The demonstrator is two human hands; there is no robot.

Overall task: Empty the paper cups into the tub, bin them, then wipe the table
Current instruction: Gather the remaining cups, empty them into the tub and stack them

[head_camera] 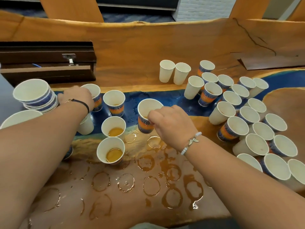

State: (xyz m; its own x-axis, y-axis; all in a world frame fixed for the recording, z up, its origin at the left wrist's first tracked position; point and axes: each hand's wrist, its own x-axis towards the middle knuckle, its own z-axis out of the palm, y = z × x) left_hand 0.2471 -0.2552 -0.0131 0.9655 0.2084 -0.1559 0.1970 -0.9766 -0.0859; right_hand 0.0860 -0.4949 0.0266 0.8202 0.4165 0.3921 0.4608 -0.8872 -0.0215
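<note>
My right hand [170,124] grips a patterned paper cup [145,113] by its side, tilted and lifted just off the wooden table [148,47]. My left hand [77,97] reaches over a patterned cup [94,95] at the blue strip and holds it from the near side. A stack of nested cups [35,96] lies at the far left. Two white cups [113,128] [111,150] hold amber liquid, and a third patterned cup [114,103] stands behind them. Brown ring stains and puddles [148,176] cover the near tabletop. No tub or bin is in view.
Several empty cups [257,129] crowd the right side, some tipped. Two plain white cups [175,71] stand further back. A dark wooden box with a metal latch [47,61] sits at the back left. A large white cup rim [19,118] shows at the left edge.
</note>
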